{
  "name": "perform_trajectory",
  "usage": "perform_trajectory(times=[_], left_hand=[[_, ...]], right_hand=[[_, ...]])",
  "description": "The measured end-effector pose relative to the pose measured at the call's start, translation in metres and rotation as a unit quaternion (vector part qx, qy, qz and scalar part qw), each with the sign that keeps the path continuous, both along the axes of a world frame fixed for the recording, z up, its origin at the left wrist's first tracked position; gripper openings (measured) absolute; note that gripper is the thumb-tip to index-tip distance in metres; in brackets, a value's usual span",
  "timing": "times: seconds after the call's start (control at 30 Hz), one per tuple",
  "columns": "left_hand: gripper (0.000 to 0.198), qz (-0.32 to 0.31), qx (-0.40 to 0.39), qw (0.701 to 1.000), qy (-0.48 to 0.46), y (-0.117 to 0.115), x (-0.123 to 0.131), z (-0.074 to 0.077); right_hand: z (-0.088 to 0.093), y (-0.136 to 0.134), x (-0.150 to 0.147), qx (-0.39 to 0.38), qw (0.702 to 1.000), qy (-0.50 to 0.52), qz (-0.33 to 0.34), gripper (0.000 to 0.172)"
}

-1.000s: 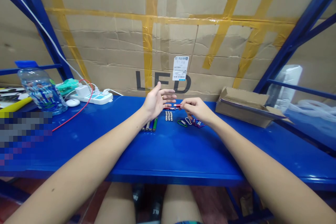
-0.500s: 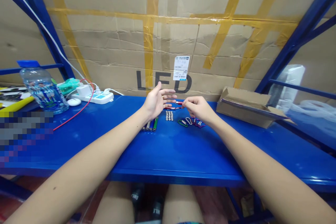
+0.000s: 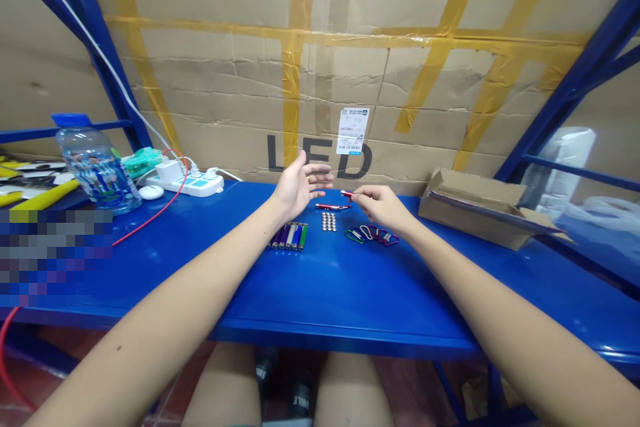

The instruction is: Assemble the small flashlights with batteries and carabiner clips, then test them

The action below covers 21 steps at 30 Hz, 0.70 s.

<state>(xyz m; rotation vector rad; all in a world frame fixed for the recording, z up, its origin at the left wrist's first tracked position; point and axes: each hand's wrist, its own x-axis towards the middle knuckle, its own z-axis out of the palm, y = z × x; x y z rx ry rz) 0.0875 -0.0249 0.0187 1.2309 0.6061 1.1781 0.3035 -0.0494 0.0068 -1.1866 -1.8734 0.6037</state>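
My left hand point(image 3: 299, 185) hovers over the blue shelf point(image 3: 325, 287) with its palm up and fingers spread, holding nothing. My right hand point(image 3: 381, 205) pinches a small red piece point(image 3: 346, 194) between thumb and fingertips. A thin red tube point(image 3: 332, 207) lies on the shelf between the two hands. Below the left hand lies a row of coloured tubes point(image 3: 290, 237). A cluster of small silver button cells point(image 3: 329, 221) sits beside them. Several coloured carabiner clips point(image 3: 373, 235) lie under the right hand.
An open cardboard box point(image 3: 483, 209) stands at the right. At the left are a water bottle point(image 3: 97, 167), a white power strip point(image 3: 185, 182) with a red cable, and a white mouse point(image 3: 151, 192). A taped cardboard wall marked LED point(image 3: 320, 153) closes the back.
The hands have drawn apart. The red tube that was held between them now lies on the shelf, and my right hand keeps only a small red piece. The view shifted slightly.
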Motion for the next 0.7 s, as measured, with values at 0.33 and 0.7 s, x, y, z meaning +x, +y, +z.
perform_trajectory(times=[0.33, 0.7], left_hand=[[0.026, 0.208, -0.014, 0.957, 0.202, 0.034, -0.035, -0.023], [0.023, 0.195, 0.018, 0.948, 0.249, 0.047, -0.041, -0.036]], right_hand=[[-0.012, 0.090, -0.014, -0.060, 0.985, -0.164, 0.003, 0.027], [-0.017, 0.087, -0.025, -0.080, 0.983, -0.154, 0.063, 0.021]])
